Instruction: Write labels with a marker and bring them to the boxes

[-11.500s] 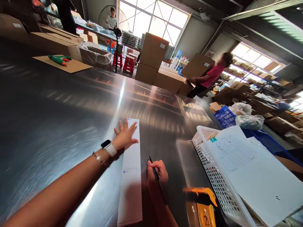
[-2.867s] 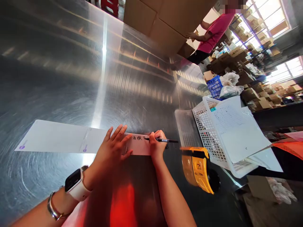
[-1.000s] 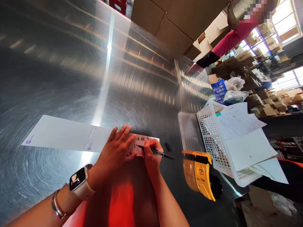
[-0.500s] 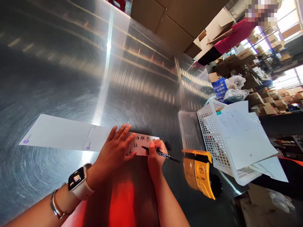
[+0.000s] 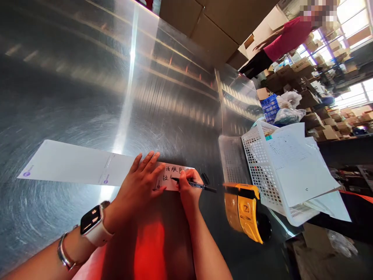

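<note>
A long white paper strip (image 5: 75,161) with purple logos lies flat on the shiny metal table (image 5: 87,101). My left hand (image 5: 144,177) rests across it with fingers spread, pressing it down. At the strip's right end, handwritten black characters show. My right hand (image 5: 190,190) is closed around a black marker pen (image 5: 196,184), whose tip touches the paper on the second line of writing. The black pen cap (image 5: 205,178) lies on the table just beyond the strip's right end. My left wrist carries a watch (image 5: 91,219) and a bracelet.
Right of my hand stands a yellow and black tool (image 5: 243,212) marked "2". Behind it is a white plastic basket (image 5: 259,167) with paper sheets (image 5: 300,167) on top. Cardboard boxes (image 5: 204,27) stand along the far edge. A person in a pink top (image 5: 282,37) is at back right.
My right hand has added strokes to the second line, beside the earlier character. The left hand stays on the strip. The view has shifted slightly.
</note>
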The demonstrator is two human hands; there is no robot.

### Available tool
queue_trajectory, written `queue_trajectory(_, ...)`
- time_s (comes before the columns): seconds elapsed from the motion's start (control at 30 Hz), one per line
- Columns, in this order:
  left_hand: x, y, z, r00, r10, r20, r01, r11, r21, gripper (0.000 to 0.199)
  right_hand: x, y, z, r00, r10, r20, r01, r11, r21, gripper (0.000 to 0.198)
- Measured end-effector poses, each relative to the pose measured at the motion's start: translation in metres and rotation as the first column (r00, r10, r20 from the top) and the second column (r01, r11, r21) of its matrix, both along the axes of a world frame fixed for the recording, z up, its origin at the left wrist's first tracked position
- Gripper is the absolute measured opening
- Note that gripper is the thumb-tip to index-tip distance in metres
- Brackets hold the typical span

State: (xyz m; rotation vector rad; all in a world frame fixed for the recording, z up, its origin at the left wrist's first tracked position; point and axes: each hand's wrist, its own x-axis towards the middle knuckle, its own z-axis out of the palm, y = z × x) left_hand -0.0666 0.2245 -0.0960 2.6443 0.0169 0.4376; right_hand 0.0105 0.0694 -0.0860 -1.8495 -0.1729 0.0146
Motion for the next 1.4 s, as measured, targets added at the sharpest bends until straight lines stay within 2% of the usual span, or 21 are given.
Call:
queue_trajectory(0.37, -0.0006, 0.0, -0.001, 1.0, 0.003, -0.003, -0.003, 1.0, 0.005, 0.051, 0.0018, -0.0005, 0.0002, 0.999, 0.034, 0.011, -0.034, 0.999, -0.016, 0.038)
queue_trajectory(0.6, -0.001, 0.0004, -0.0005, 1.0, -0.003, -0.019, 0.004, 1.0, 0.002, 0.051, 0.0025, 0.0001, 0.0025, 1.0, -0.019, 0.011, 0.018, 1.0, 0.016, 0.039)
queue_trajectory(1.03, -0.0015, 0.0012, -0.0015, 1.0, -0.013, -0.012, 0.013, 1.0, 0.018, 0.052, 0.0009, -0.0015, -0.0004, 1.0, -0.025, 0.015, 0.026, 0.998, -0.058, 0.037)
queue_trajectory(1.17, -0.0012, 0.0008, -0.0014, 1.0, -0.01, -0.008, 0.01, 1.0, 0.007, 0.052, 0.0002, -0.0005, 0.0012, 0.984, -0.124, 0.126, 0.125, 0.992, 0.004, 0.038)
queue_trajectory(1.3, -0.001, 0.0003, -0.0012, 1.0, -0.01, -0.008, 0.01, 1.0, 0.005, 0.05, 0.0008, 0.0, 0.0016, 0.991, -0.095, 0.096, 0.096, 0.995, 0.0, 0.038)
queue_trajectory(1.4, -0.001, 0.0005, -0.0008, 1.0, -0.007, -0.009, 0.008, 1.0, 0.016, 0.051, 0.0015, -0.0005, 0.0004, 0.992, -0.12, 0.049, 0.12, 0.993, 0.013, 0.039)
